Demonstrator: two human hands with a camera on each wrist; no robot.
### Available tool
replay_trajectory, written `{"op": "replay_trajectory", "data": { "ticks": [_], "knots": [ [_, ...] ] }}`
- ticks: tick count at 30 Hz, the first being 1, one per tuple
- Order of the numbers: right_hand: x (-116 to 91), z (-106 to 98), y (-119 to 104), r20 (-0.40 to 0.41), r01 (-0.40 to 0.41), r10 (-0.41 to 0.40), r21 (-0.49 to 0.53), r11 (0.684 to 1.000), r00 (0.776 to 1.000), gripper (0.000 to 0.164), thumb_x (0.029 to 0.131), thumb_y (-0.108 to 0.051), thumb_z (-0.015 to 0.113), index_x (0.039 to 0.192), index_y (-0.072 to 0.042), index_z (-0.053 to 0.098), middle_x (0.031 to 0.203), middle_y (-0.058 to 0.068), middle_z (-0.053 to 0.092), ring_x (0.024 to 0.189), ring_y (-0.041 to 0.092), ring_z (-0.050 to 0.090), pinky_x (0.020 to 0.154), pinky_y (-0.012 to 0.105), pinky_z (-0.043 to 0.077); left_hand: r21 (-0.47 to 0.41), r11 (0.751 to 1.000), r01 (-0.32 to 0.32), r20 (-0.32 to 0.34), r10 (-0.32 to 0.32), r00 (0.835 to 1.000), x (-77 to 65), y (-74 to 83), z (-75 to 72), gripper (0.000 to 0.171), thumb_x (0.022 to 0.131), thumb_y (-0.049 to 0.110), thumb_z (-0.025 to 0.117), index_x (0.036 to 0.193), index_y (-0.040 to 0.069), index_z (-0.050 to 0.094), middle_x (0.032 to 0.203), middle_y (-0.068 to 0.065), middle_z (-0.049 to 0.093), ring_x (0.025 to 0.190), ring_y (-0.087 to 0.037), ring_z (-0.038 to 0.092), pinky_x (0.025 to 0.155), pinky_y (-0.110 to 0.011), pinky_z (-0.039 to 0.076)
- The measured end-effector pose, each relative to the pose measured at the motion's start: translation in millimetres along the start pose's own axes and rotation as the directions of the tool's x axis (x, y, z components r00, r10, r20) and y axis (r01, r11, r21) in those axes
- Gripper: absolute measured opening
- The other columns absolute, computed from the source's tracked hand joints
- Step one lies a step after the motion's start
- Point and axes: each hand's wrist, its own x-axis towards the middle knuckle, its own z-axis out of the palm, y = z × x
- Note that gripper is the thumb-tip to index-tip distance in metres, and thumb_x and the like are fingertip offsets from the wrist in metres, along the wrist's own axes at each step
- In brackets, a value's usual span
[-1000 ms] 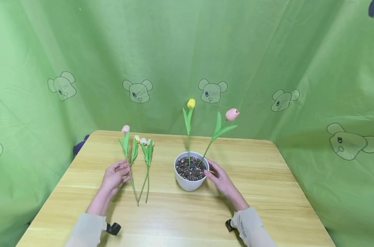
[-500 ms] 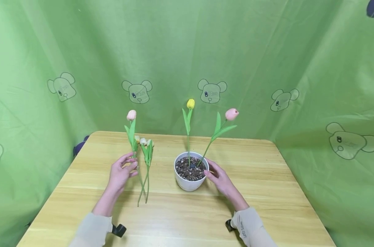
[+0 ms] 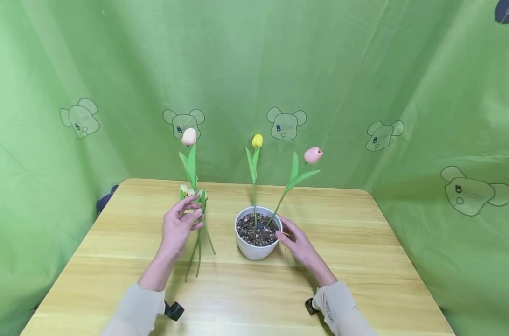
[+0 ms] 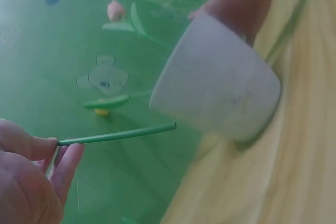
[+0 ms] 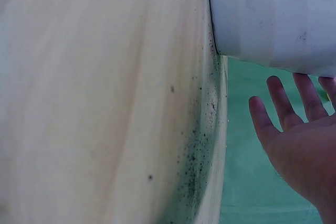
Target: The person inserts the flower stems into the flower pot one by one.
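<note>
Just L of the white pot [image 3: 255,252], above the wooden table [image 3: 237,298], a pale pink tulip [image 3: 189,136] stands near-vert., pinched by the stem btwn thumb & fingers of the L hand [image 3: 177,227], lower stem end free in the air. R hand [image 3: 297,242], well apart from L, rests against pot's R side, thumb at rim, fingers spread. In pot: dark soil [image 3: 254,237] w/ yellow tulip [image 3: 257,141] upright & deeper pink tulip [image 3: 313,155] leaning R. Loose tulips [image 3: 184,190] lie on table, partly hidden by L hand. Behind: green curtain [image 3: 237,60] w/ bear-head prints.
</note>
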Motion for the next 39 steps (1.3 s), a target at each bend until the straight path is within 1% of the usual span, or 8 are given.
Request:
{"op": "replay_trajectory", "data": {
  "ticks": [6, 16, 21, 25, 30, 35, 37, 39],
  "knots": [
    [1, 1, 2, 0.000, -0.005, 0.005, -0.004, 1.000, 1.000, 0.057, 0.103, -0.013, 0.061, 0.156, -0.007, 0.042, 0.154, 0.026, 0.048, 0.138, 0.047, 0.050, 0.119, 0.061, 0.040, -0.066, 0.992, -0.110, 0.023, 0.111, 0.993, -0.2, 12.2, 22.4, 0.046, 0.096, -0.007, 0.065, 0.139, 0.006, 0.061, 0.114, -0.008, 0.064, 0.086, -0.012, 0.069, 0.080, -0.030, 0.066],
    [0, 0, 2, -0.001, -0.014, 0.014, 0.001, 1.000, 1.000, 0.056, 0.103, -0.012, 0.061, 0.156, -0.007, 0.042, 0.155, 0.026, 0.047, 0.139, 0.048, 0.049, 0.119, 0.061, 0.040, -0.075, 0.975, -0.210, 0.009, 0.212, 0.977, 6.1, 21.4, 56.7, 0.043, 0.093, -0.007, 0.068, 0.135, 0.005, 0.065, 0.112, -0.010, 0.067, 0.084, -0.011, 0.069, 0.078, -0.033, 0.067],
    [0, 0, 1, -0.003, -0.022, 0.022, 0.005, 1.000, 1.000, 0.057, 0.103, -0.012, 0.062, 0.156, -0.007, 0.042, 0.155, 0.026, 0.047, 0.139, 0.048, 0.049, 0.119, 0.060, 0.040, -0.075, 0.967, -0.245, -0.012, 0.245, 0.970, 12.4, 16.0, 67.5, 0.042, 0.093, -0.006, 0.069, 0.134, 0.003, 0.065, 0.110, -0.010, 0.067, 0.085, -0.011, 0.069, 0.078, -0.033, 0.067],
    [0, 1, 1, -0.005, -0.026, 0.026, -0.004, 1.000, 1.000, 0.057, 0.103, -0.012, 0.061, 0.156, -0.007, 0.042, 0.155, 0.026, 0.048, 0.138, 0.047, 0.050, 0.118, 0.056, 0.042, -0.066, 0.961, -0.267, -0.039, 0.265, 0.963, 15.5, 8.3, 72.7, 0.042, 0.092, -0.008, 0.070, 0.133, 0.002, 0.066, 0.111, -0.016, 0.068, 0.084, -0.012, 0.069, 0.078, -0.036, 0.067],
    [-2, 0, 1, -0.009, -0.029, 0.029, -0.007, 1.000, 1.000, 0.056, 0.103, -0.012, 0.061, 0.156, -0.007, 0.043, 0.155, 0.026, 0.048, 0.138, 0.047, 0.051, 0.117, 0.040, 0.045, -0.057, 0.952, -0.301, -0.043, 0.298, 0.953, 18.0, -1.6, 78.3, 0.042, 0.091, -0.009, 0.070, 0.132, 0.001, 0.066, 0.114, -0.024, 0.067, 0.084, -0.011, 0.068, 0.076, -0.032, 0.067],
    [-1, 0, 2, -0.007, -0.024, 0.024, 0.000, 1.000, 1.000, 0.056, 0.103, -0.013, 0.061, 0.156, -0.008, 0.043, 0.155, 0.025, 0.048, 0.138, 0.047, 0.050, 0.111, 0.023, 0.046, -0.026, 0.943, -0.333, -0.029, 0.332, 0.943, 21.7, -11.5, 83.6, 0.040, 0.091, -0.007, 0.071, 0.131, -0.001, 0.066, 0.114, -0.026, 0.067, 0.084, -0.011, 0.068, 0.076, -0.030, 0.067],
    [0, 0, 2, -0.005, -0.019, 0.019, 0.000, 1.000, 1.000, 0.056, 0.103, -0.013, 0.061, 0.156, -0.008, 0.043, 0.155, 0.025, 0.048, 0.137, 0.048, 0.051, 0.110, 0.022, 0.046, -0.012, 0.942, -0.336, -0.028, 0.335, 0.942, 23.0, -15.7, 85.5, 0.040, 0.092, -0.006, 0.071, 0.131, -0.002, 0.066, 0.113, -0.026, 0.067, 0.084, -0.011, 0.067, 0.076, -0.030, 0.067],
    [0, 0, 3, -0.002, -0.014, 0.014, 0.000, 1.000, 1.000, 0.056, 0.103, -0.013, 0.061, 0.156, -0.007, 0.043, 0.155, 0.026, 0.048, 0.137, 0.048, 0.051, 0.111, 0.025, 0.046, 0.001, 0.942, -0.336, -0.028, 0.336, 0.942, 23.4, -18.8, 87.4, 0.039, 0.092, -0.005, 0.072, 0.130, -0.003, 0.066, 0.113, -0.026, 0.067, 0.084, -0.011, 0.066, 0.076, -0.030, 0.067]
  ]
}}
